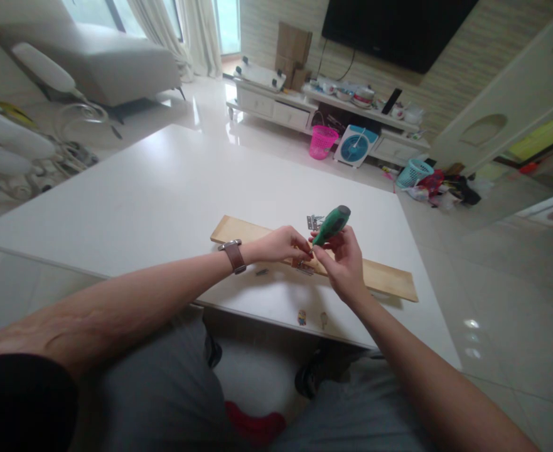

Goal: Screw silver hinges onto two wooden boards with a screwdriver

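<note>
A green-handled screwdriver is in my right hand, its handle tilted up and its tip pointing down at a wooden board. My left hand, with a brown-strapped watch on the wrist, is closed in a pinch by the screwdriver's tip. What its fingertips hold is too small to make out. Just below them, a metal hinge sits at the board's near edge. The board lies flat across the white table, partly hidden by both hands.
More metal hinges lie beyond the board. A small metal piece, a small yellow-and-blue figure and a small pale item lie on the near side of the white table. The table's front edge is close to my knees.
</note>
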A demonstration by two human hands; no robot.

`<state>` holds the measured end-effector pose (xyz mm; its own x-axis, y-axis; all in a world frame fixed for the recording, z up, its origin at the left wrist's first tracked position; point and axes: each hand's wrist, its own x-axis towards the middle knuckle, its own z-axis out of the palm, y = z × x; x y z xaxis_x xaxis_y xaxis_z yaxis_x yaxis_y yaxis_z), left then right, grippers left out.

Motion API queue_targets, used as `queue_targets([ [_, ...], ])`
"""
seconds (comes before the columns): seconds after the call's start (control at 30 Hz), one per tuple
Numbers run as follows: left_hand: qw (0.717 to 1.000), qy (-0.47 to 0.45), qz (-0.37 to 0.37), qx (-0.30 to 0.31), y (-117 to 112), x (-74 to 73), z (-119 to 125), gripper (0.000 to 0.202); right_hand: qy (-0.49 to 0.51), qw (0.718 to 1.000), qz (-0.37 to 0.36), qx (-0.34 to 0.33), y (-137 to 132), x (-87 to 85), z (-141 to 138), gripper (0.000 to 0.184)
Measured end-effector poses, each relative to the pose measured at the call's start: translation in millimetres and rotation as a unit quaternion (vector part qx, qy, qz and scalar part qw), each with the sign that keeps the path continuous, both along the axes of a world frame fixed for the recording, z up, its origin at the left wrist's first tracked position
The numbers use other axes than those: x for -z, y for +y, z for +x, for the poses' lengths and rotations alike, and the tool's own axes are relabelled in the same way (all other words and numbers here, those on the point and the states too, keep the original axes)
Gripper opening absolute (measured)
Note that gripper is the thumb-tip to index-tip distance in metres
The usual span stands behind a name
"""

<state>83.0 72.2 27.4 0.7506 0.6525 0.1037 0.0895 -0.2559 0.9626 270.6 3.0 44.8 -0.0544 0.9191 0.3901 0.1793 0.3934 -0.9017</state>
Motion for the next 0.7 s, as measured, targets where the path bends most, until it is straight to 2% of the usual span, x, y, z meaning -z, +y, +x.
queue_targets([
  [0.17,1.000,-0.007,-0.012,-0.020,-2.1,2.8,1.3,0.012,-0.001,0.999,-0.005,0.053,3.3,0.9,0.0,0.050],
  [0.23,1.000,-0.009,-0.007,-0.028,-2.0,2.9,1.5,0.013,-0.002,0.999,-0.003,0.050,1.9,-0.3,0.2,0.053],
  [0.4,1.000,-0.014,-0.004,-0.001,-2.4,-0.5,0.6,0.018,-0.003,1.000,-0.001,-0.006,-0.2,-1.0,1.1,0.042],
  [0.6,0.999,-0.004,-0.023,-0.025,-3.2,2.9,3.7,0.017,-0.026,0.999,0.002,0.045,4.5,2.3,0.7,0.044],
  [0.7,0.999,-0.009,-0.027,-0.033,-1.7,4.4,4.0,0.015,-0.013,0.999,0.000,0.039,2.4,1.1,0.0,0.045],
])
